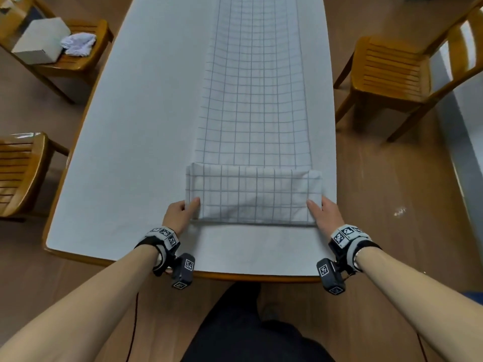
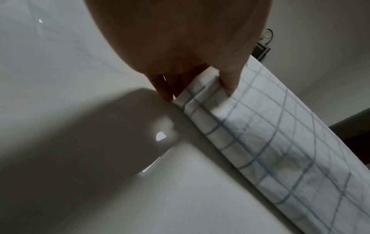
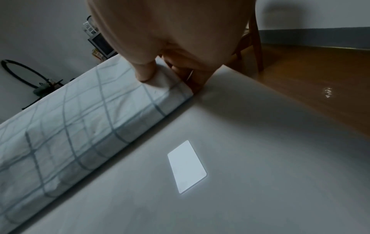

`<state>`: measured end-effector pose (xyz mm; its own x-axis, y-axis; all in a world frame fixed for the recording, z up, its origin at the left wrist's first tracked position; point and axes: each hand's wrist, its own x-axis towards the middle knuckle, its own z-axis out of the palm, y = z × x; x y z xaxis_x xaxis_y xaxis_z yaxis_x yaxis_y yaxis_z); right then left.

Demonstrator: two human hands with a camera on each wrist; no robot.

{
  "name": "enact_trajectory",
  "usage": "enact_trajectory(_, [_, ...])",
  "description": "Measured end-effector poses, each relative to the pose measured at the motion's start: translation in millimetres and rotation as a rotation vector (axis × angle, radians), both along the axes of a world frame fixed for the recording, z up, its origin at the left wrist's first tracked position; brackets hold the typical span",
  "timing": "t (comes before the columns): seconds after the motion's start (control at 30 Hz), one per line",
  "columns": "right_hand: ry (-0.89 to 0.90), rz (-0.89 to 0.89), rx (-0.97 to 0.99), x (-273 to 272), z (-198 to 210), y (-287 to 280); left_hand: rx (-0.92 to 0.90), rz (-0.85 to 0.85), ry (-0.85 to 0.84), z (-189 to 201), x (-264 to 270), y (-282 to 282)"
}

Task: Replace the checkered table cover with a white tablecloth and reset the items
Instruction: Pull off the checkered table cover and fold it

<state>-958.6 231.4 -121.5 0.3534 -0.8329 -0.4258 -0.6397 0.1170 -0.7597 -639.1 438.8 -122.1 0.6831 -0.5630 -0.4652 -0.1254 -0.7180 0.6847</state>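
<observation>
Folded checkered cover (image 1: 253, 194) near worktop (image 1: 125, 158) front edge; left hand (image 1: 180, 212) and right hand (image 1: 325, 214) pinch its end corners.

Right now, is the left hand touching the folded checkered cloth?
Touching. In the left wrist view, the left hand pinches the corner of the folded white checkered cloth, thumb on top, fingers under the edge. The head view agrees.
</observation>
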Motion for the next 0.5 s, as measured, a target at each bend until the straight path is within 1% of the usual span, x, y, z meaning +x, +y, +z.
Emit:
enact_trajectory(0.07, [0.041,-0.032,-0.02,0,-14,0,0.028,0.054,-0.016,-2,-4,3])
enact_trajectory(0.13, [0.096,-0.036,-0.055,0,-21,3,0.074,0.057,-0.041,-6,-5,6])
enact_trajectory(0.33, [0.266,-0.085,-0.151,0,-30,10,0.218,-0.159,-0.208,-19,-1,10])
enact_trajectory(0.5, [0.353,-0.107,-0.133,1,-35,6,0.282,-0.221,-0.259,-22,-4,10])
